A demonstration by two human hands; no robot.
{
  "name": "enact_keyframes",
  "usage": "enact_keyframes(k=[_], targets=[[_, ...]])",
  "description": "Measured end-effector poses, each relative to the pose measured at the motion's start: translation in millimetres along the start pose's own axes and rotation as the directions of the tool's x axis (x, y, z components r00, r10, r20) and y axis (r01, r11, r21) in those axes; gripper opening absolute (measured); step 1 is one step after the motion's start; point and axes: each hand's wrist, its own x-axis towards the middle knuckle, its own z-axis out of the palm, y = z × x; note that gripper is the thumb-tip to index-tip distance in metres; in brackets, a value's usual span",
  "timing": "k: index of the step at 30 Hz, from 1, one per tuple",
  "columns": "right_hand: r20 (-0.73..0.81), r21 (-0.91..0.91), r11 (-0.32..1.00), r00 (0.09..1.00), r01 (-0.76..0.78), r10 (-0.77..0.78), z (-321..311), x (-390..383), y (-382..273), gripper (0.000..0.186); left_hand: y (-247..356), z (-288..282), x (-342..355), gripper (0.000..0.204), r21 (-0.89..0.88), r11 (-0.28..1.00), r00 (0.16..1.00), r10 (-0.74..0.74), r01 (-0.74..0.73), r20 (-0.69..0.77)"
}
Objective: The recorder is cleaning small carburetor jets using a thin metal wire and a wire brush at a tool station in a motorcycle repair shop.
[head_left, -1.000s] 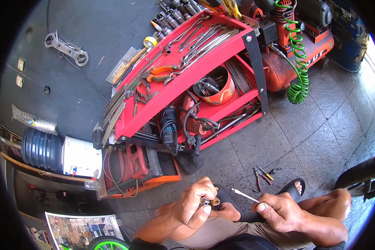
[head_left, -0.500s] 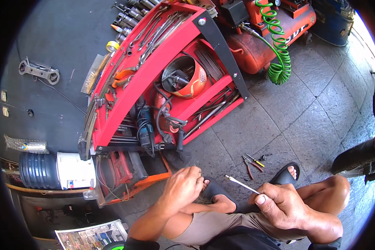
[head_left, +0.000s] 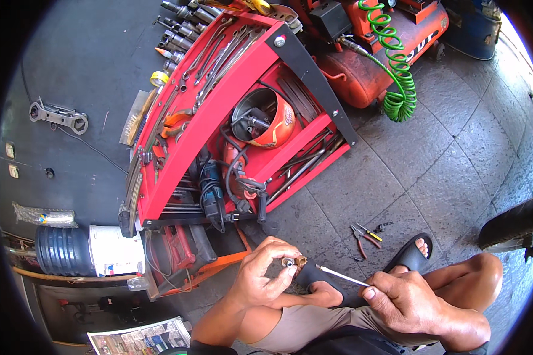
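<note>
Between the thumb and fingers of my left hand (head_left: 265, 273), which is closed, a small brown connector-like piece (head_left: 301, 260) with a shiny round metal end sticks out. My right hand (head_left: 405, 302) is closed on a thin white wire (head_left: 342, 276), which looks stiff and has a small metal tip. That tip points left toward the brown piece, with a short gap between them. On the floor beyond my hands lie red-handled pliers (head_left: 359, 241), a yellow-handled tool (head_left: 371, 234) and a small black part (head_left: 384, 226).
A red tool cart (head_left: 219, 109) with wrenches, a tin and power drills stands ahead to the left. Behind it is a red air compressor (head_left: 361, 71) with a coiled green hose (head_left: 401, 89). A dark tyre (head_left: 512, 222) is at the right, a white bucket (head_left: 117, 251) at the left.
My left hand has turned, bringing the brown piece into sight at its fingertips. The white wire in my right hand now lies slightly flatter. The view has shifted a little.
</note>
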Motion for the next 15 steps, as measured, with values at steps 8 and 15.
enact_keyframes(k=[8, 15], targets=[[0.095, -0.069, 0.997, 0.995, 0.015, -0.009, 5.4, 10.0, -1.9, 0.02, 1.6, -9.0, -0.2, 0.022, -0.097, 0.995, 0.999, 0.022, -0.027, -0.047], [0.144, -0.091, 0.995, 0.988, -0.038, 0.051, 0.3, 11.7, -3.0, 0.025, -2.4, -9.0, 3.3, 0.02, -0.118, 0.993, 0.999, -0.032, 0.029, -0.018]])
